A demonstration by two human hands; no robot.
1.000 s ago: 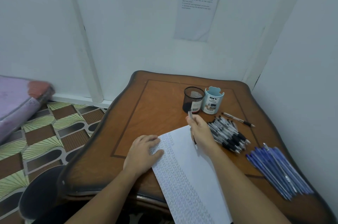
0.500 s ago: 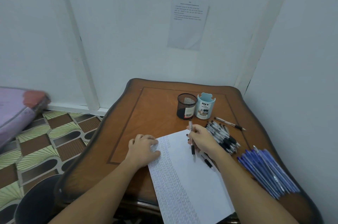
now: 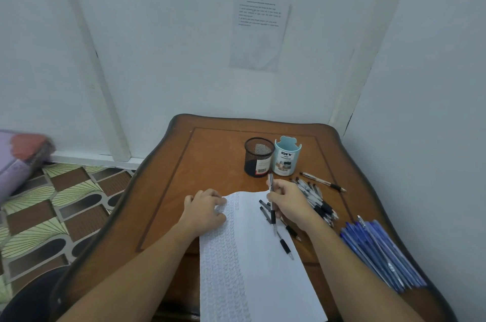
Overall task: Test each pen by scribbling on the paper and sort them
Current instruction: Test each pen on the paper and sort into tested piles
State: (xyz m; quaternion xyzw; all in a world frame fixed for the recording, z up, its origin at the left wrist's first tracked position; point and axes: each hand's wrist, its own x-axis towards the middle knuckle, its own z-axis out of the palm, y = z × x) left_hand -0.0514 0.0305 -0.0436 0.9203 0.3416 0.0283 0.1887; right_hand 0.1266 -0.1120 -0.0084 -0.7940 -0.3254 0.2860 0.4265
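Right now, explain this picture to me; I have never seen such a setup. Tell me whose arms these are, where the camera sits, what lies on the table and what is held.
No machine here: a person works with bare hands. One wide camera worn on the head looks down, so both arms enter from below. The left hand rests on the paper, steadying it on the wooden table. The right hand grips a black pen, tip down over the sheet, whose left strip is covered in scribbles. A few loose pens lie on the paper; a heap of black pens lies just right of it, and a pile of blue pens nearer the right edge. At the back stand a black mesh cup and a light blue organiser, with a single pen lying beside them.
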